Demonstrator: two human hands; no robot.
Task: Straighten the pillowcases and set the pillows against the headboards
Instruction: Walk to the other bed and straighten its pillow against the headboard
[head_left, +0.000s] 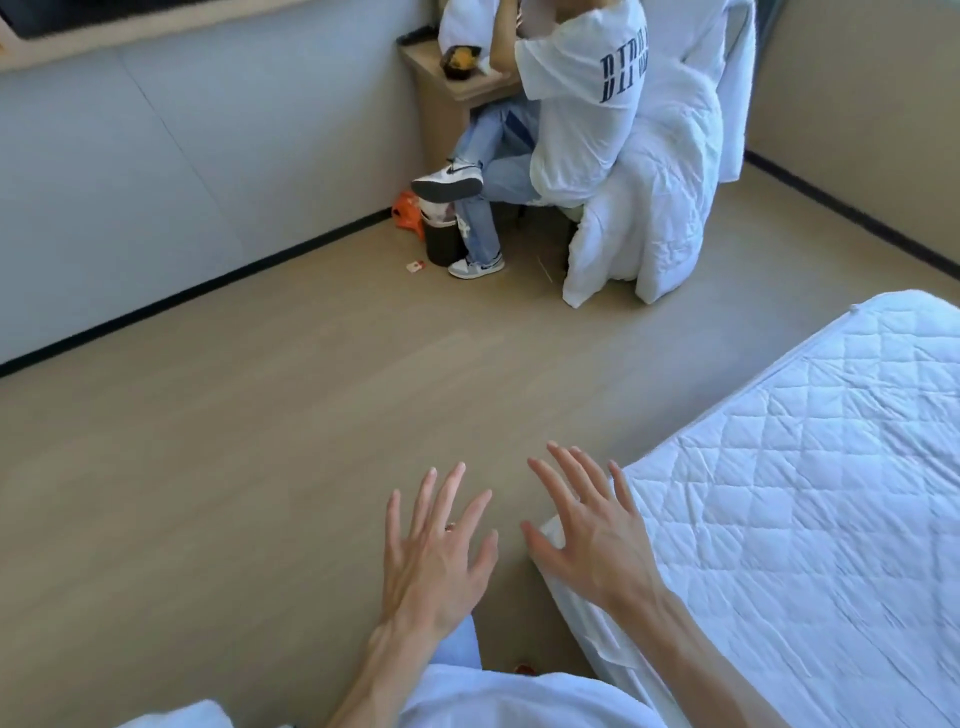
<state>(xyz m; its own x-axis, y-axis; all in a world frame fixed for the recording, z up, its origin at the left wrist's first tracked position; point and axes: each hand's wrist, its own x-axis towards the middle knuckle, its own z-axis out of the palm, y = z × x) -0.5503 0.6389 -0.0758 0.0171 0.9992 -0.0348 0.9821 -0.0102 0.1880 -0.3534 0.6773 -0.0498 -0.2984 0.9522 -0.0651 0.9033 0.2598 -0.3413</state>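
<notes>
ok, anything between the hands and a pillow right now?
Cannot say: no pillow or headboard is in view. The left hand and right hand hover open and empty over bare floor, beside the quilted mattress corner.

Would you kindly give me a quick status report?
Left hand and right hand open, empty, above the floor. No pillow in view; bare quilted mattress at right. Seated person ahead.

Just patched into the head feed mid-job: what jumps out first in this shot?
Both hands, left hand and right hand, are spread open and empty low in the middle, over the floor. A bare quilted mattress fills the lower right, with no pillow in view. At the top, a seated person leans at a small desk, on a chair draped with a white duvet.
</notes>
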